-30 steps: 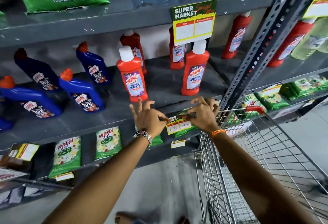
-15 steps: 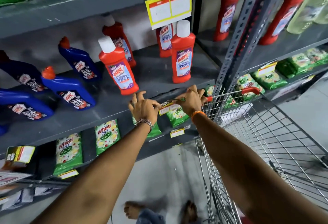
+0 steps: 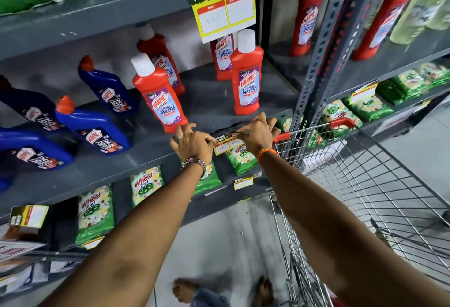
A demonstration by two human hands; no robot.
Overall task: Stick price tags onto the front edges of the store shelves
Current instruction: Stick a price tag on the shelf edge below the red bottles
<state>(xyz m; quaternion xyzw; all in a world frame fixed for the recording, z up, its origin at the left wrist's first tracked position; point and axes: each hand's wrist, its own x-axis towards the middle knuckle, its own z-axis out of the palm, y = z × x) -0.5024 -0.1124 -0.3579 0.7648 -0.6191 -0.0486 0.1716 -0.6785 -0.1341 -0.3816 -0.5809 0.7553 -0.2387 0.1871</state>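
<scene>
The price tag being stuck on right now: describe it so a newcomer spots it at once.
Find the grey shelf holding the Harpic bottles. On its front edge, between the left hand and right hand, sits the price tag: yellow, with handwritten numbers, unlike the larger tag above.

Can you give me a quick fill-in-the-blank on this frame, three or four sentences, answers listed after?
1. Both hands, left hand and right hand, press a price tag onto the front edge of the shelf holding the ____ bottles.
2. The red bathroom cleaner bottle has a ____ cap.
3. The shopping cart stands on the person's ____ side.
4. The blue bottle has a ____ cap.

Answers: Harpic; white; right; red
</scene>
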